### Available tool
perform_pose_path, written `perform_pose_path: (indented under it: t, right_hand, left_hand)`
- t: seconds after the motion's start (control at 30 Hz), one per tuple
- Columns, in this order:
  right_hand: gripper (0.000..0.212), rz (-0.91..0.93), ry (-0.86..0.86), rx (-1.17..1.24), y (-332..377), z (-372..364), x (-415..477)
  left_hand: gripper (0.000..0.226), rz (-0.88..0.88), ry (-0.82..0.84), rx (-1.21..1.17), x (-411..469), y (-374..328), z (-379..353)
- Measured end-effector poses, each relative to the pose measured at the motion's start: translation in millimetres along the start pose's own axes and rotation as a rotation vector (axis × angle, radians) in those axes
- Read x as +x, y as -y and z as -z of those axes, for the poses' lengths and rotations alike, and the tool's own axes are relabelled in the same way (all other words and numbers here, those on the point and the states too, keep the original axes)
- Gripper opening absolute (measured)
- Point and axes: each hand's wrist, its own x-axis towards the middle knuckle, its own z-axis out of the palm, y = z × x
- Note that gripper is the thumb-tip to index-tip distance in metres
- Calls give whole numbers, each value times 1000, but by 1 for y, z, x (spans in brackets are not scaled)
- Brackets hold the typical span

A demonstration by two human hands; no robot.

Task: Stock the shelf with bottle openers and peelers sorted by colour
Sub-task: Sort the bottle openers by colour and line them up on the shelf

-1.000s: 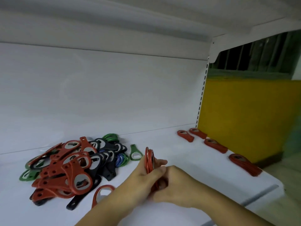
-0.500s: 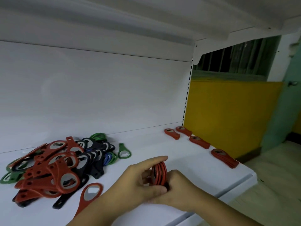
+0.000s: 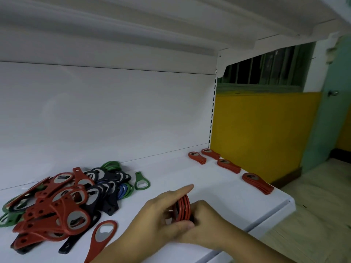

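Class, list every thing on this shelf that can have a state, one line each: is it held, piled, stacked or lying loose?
Red opener bundle: on edge, held between both hands.
Left hand: closed on the bundle, forefinger extended.
Right hand: closed on the bundle.
Mixed pile: unsorted heap.
Four red stacks: laid flat, apart.
Green opener: loose, flat.
Single red opener: loose, flat.

yellow wall (image 3: 262,133), barred window (image 3: 266,69), teal door (image 3: 332,111)

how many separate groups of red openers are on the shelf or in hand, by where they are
Sorted stacks along the right end: 4
Held stack between left hand and right hand: 1
Loose single in front: 1
Mixed pile: 1
Total: 7
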Motion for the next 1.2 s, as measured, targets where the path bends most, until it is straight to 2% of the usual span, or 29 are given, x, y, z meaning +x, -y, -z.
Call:
perform_pose_path:
  t: [0.07, 0.17, 0.23, 0.53, 0.67, 0.8, 0.9, 1.03, 1.13, 1.2]
  right_hand:
    - [8, 8, 17, 91, -2, 5, -3]
    - [16, 19, 68, 180, -3, 11, -6]
    - [25, 12, 54, 192, -5, 12, -6]
    - [38, 4, 36, 121, 7, 21, -7]
    - [29, -20, 33, 65, 13, 24, -7]
    - [36, -74, 30, 46, 15, 30, -3]
    - [15, -161, 21, -59, 9, 43, 3]
    - [30, -369, -83, -340, -20, 83, 29]
    - [40, -531, -166, -527, -41, 114, 52]
    - [41, -587, -207, -584, -51, 127, 65]
  left_hand:
    - [67, 23, -54, -157, 1, -2, 0]
    - [48, 6, -169, -392, 3, -5, 3]
    - [44, 6, -184, -475, 3, -6, 5]
    - [42, 41, -217, -518, 1, -10, 4]
    - [39, 31, -230, -560, 2, -7, 1]
    - [53, 57, -221, -625, 5, -1, 0]
    - [61, 195, -211, -507, 9, 11, 0]
    - [41, 368, -154, -197, 10, 27, 2]
    - [24, 318, -50, 32, 8, 28, -2]
    - [34, 265, -14, 149, 7, 26, -4]
